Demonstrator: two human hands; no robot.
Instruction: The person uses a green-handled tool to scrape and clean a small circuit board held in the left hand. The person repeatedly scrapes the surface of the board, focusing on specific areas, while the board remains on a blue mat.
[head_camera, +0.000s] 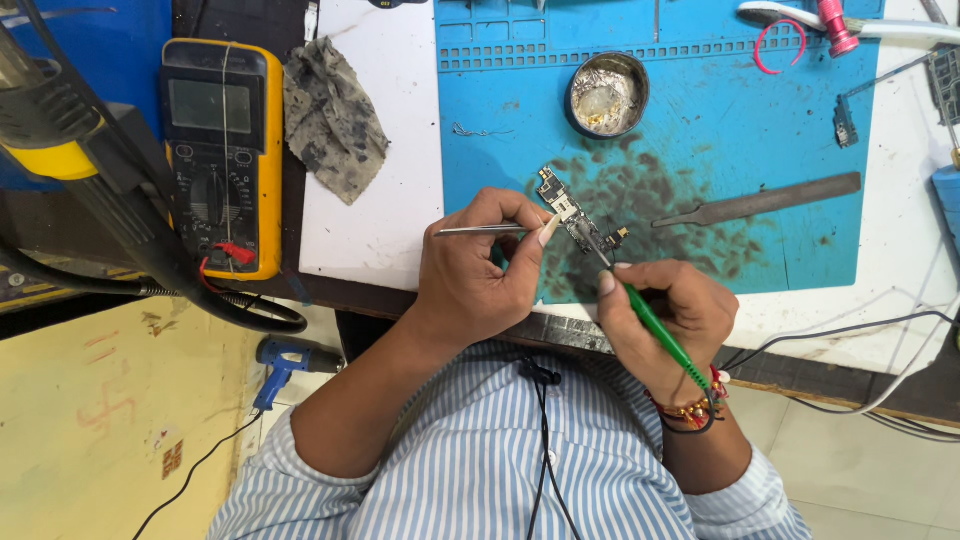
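A small circuit board (562, 205) lies on the stained blue work mat (700, 140). My left hand (475, 275) grips metal tweezers (480, 230) whose tips reach toward the board's near end. My right hand (665, 320) holds a green-handled soldering iron (650, 325) like a pen, its metal tip touching the board near a small gold part (620, 236). Both hands rest at the front edge of the mat, close together.
A yellow multimeter (222, 150) stands at left beside a dirty rag (330, 115). A round flux tin (607, 95) sits behind the board, a flat metal spudger (760, 200) to its right. Cables (880, 340) trail at right; a hot-air handle (60, 140) looms far left.
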